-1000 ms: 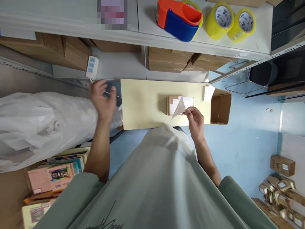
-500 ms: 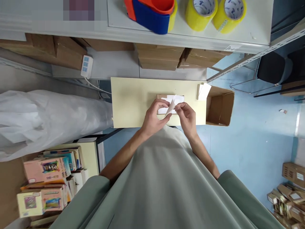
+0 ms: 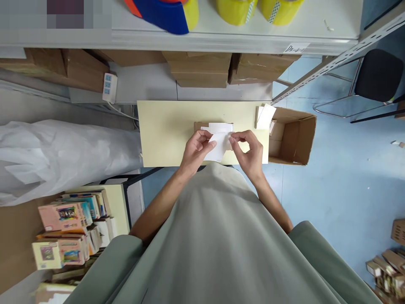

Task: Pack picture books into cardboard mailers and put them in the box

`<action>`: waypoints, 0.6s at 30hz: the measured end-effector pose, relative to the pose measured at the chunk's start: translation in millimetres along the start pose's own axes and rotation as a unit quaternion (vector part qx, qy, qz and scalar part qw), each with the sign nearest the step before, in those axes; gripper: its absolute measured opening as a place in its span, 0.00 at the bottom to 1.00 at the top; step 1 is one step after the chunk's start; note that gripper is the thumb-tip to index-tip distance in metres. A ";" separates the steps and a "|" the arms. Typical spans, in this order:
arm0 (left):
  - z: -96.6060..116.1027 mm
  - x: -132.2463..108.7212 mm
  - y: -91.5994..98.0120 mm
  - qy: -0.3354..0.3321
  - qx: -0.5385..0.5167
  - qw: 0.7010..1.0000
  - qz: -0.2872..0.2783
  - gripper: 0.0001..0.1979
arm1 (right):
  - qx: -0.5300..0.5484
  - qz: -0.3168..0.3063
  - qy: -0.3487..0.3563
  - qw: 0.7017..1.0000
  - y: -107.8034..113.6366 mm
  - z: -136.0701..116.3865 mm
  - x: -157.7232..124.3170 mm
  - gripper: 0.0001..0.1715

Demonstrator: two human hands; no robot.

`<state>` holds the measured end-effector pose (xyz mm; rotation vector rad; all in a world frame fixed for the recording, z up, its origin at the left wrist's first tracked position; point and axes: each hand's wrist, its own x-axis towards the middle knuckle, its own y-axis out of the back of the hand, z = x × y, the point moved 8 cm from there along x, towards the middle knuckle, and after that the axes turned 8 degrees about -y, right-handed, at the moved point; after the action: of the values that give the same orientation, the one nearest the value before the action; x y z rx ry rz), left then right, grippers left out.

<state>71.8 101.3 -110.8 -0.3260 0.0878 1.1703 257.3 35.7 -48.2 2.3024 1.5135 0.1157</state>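
A white paper sheet point(image 3: 217, 147) is pinched between the thumb and fingers of my left hand point(image 3: 196, 152). My right hand point(image 3: 248, 153) has its thumb and forefinger pressed together at the sheet's right edge. Beneath the sheet, a small cardboard parcel point(image 3: 198, 126) with a white label point(image 3: 221, 127) on it lies on the pale yellow table point(image 3: 167, 135). The sheet and my hands hide part of the parcel. More white slips point(image 3: 265, 116) lie at the table's right end.
An open cardboard box point(image 3: 292, 139) stands against the table's right end. A shelf point(image 3: 221, 42) with yellow tape rolls point(image 3: 234, 12) runs across the far side. Stacked books point(image 3: 68, 215) and a large white plastic bag point(image 3: 69, 156) are at the left; a chair point(image 3: 378, 76) stands far right.
The sheet, folded and tilted before, now shows flatter and wider between my hands. My hands have moved slightly apart. The view has shifted, so the shelf items appear farther left and higher.
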 end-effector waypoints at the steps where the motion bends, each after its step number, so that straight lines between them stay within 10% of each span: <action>1: 0.6 -0.8 -1.2 0.000 0.006 1.000 -0.005 0.24 | -0.017 0.004 0.019 1.000 3.6 -2.5 1.2 0.14; 18: -6.0 -14.7 10.6 -0.058 0.104 0.993 -0.014 0.24 | -0.166 -0.093 0.115 0.975 -14.0 6.7 -4.4 0.05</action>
<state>56.9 90.2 -115.3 -0.0750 0.1031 1.1381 245.2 34.8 -58.8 1.9268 1.6664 0.5563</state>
